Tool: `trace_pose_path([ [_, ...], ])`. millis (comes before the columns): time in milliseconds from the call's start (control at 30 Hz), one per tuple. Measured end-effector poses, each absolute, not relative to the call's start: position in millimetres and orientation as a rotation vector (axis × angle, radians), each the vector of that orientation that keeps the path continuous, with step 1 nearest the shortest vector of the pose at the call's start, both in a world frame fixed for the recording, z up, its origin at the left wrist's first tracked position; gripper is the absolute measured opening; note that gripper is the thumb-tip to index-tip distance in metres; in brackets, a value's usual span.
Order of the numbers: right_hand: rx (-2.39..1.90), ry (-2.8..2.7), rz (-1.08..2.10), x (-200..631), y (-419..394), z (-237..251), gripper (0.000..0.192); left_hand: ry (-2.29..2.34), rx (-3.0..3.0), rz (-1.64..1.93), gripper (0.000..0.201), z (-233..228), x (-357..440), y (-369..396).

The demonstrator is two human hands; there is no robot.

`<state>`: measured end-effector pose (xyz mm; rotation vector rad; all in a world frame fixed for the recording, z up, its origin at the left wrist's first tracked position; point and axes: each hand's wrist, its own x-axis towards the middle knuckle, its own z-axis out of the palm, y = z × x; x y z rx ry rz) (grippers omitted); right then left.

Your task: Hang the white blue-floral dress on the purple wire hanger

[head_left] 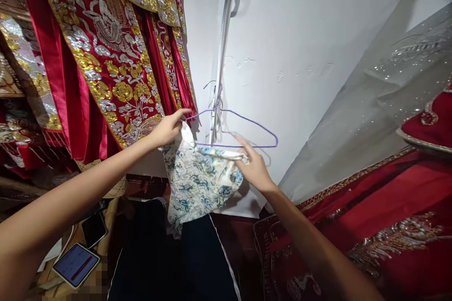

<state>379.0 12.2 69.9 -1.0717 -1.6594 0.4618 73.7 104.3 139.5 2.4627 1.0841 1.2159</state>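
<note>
A purple wire hanger hangs by its hook from a metal upright in front of the white wall. One shoulder of a white, blue and green patterned garment is over the hanger's left end. My left hand is closed at that end, thumb and fingers around the garment's shoulder and the wire. My right hand pinches the garment's other upper edge, just below the hanger's lower bar. The hanger's right end is bare. The garment's lower part droops above dark trousers.
Red embroidered robes with gold and silver sequins hang on the left. Sheer sparkly fabric and red beaded fabric are on the right. A lit phone lies at lower left, near a dark phone. The metal upright stands against the wall.
</note>
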Motion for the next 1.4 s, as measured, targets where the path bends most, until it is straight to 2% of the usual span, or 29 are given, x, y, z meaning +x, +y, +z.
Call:
trace_pose_path([
  [67,-1.214,-1.508,0.223,396,12,73,0.079,1.115,2.537,1.182,0.041,137,70,111],
  [100,-1.277,-1.460,0.110,407,15,76,0.081,1.110,2.578,1.164,0.037,137,68,113],
  [167,-1.364,-1.461,-0.006,430,21,86,0.070,1.089,2.644,1.159,0.030,139,66,115],
  [200,-1.390,-1.513,0.028,440,24,92,0.057,1.090,2.667,1.171,0.027,140,66,115],
  [267,-1.390,-1.683,0.306,454,27,107,0.038,1.147,2.665,1.235,0.020,143,65,114],
  [333,-1.313,-1.821,0.679,458,25,120,0.037,1.248,2.599,1.302,0.014,142,62,113],
  [400,-1.214,-1.814,0.855,454,23,125,0.036,1.288,2.476,1.288,0.012,137,57,113],
  [700,-1.102,-1.516,0.550,456,68,90,0.026,1.132,2.011,1.222,0.015,107,74,123],
  [767,-1.139,-1.454,0.462,464,78,82,0.037,1.078,1.950,1.192,0.019,108,89,122],
  [867,-1.230,-1.360,0.343,478,93,73,0.066,0.997,1.882,1.124,0.028,111,112,115],
  [967,-1.288,-1.386,0.264,492,108,69,0.075,0.886,1.828,1.059,0.036,114,126,104],
  [1100,-1.354,-1.486,0.202,505,120,70,0.069,0.768,1.804,1.030,0.041,121,115,100],
  [1233,-1.429,-1.603,0.228,499,107,73,0.037,0.932,2.228,0.948,0.039,138,80,112],
  [1267,-1.429,-1.643,0.268,494,100,75,0.034,1.003,2.345,0.943,0.038,143,72,116],
  [1400,-1.411,-1.973,0.638,466,59,99,0.043,1.362,2.601,1.083,0.030,148,52,128],
])
